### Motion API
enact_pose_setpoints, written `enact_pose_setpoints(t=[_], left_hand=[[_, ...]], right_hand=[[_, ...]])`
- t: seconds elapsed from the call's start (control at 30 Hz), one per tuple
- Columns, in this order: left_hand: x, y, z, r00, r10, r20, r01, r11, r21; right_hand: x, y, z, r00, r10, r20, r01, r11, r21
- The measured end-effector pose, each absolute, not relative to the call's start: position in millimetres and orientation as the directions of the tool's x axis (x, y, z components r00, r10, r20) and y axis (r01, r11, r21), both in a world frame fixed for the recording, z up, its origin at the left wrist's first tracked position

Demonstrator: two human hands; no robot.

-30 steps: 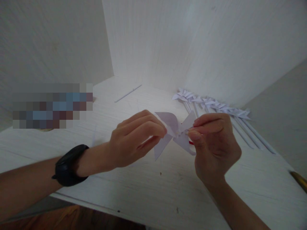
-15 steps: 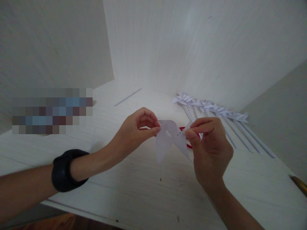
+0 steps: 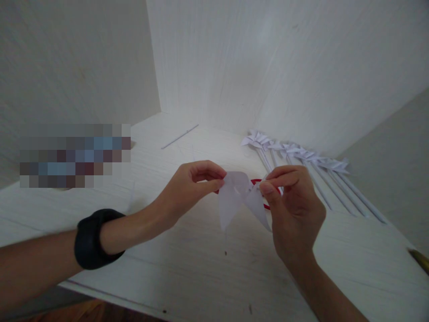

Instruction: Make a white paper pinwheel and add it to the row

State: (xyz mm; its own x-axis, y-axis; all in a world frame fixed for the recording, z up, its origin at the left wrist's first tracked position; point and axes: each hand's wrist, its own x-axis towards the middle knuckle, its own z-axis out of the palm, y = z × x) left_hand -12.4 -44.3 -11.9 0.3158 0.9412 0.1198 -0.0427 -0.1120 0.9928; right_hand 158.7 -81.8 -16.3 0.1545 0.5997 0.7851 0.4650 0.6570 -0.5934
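- The left hand (image 3: pixel 191 188), with a black band (image 3: pixel 94 239) on its wrist, pinches the left upper edge of a white paper pinwheel head (image 3: pixel 239 197) between thumb and forefinger.
- The right hand (image 3: pixel 293 208) pinches the same paper piece at its right side, thumb and forefinger closed near the centre; both hold it in the air just above the white table (image 3: pixel 187 273).
- The paper is thin, matte and slightly translucent, its blades curved into soft pointed lobes that hang down.
- Judging by its shape, the blades look gathered toward the middle but the piece has no stick, so it seems partly made.
- A red object (image 3: pixel 259 183) lies on the table behind the paper, mostly hidden; what it is cannot be told.
- Farther right, a row of finished pinwheels (image 3: pixel 301 154) lies on the table, crisp folded heads on slender white sticks.
- One bare thin stick (image 3: pixel 180 136) lies alone near the back corner.
- White wood-grain panels (image 3: pixel 268 67) wall the space.
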Motion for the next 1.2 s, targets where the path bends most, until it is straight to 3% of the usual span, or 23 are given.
enact_pose_setpoints(t=[0.13,0.2,0.33,0.43,0.5,0.77,1.07,1.2], left_hand=[[-13.6,-48.9,-11.2,0.337,0.897,0.286,0.081,-0.330,0.941],[-14.3,-52.3,-10.1,0.355,0.845,0.400,0.177,-0.481,0.858],[-16.6,-58.0,-8.7,0.439,0.617,0.654,0.330,-0.787,0.521],[-20.2,-60.0,-8.2,0.513,0.417,0.751,0.350,-0.900,0.260],[-23.7,-60.3,-7.6,0.551,0.316,0.772,0.326,-0.934,0.149],[-35.8,-58.5,-5.6,0.633,0.252,0.732,0.238,-0.963,0.125],[-41.3,-58.2,-6.8,0.674,0.126,0.728,0.165,-0.986,0.018],[-40.9,-60.1,-4.1,0.670,0.135,0.730,0.140,-0.989,0.055]], right_hand=[[158.4,-81.6,-15.8,0.168,0.639,0.750,0.428,0.638,-0.640],[157.9,-81.7,-15.1,0.170,0.649,0.742,0.395,0.645,-0.655],[157.8,-82.1,-14.0,0.126,0.702,0.701,0.341,0.633,-0.695],[158.9,-81.9,-13.6,0.062,0.739,0.670,0.319,0.622,-0.715],[159.5,-81.7,-13.3,0.045,0.734,0.677,0.306,0.635,-0.709],[159.0,-81.6,-13.3,0.051,0.725,0.686,0.229,0.660,-0.715],[159.9,-79.8,-16.0,0.035,0.732,0.680,0.162,0.667,-0.727],[158.8,-80.6,-13.7,0.024,0.722,0.692,0.184,0.677,-0.712]])
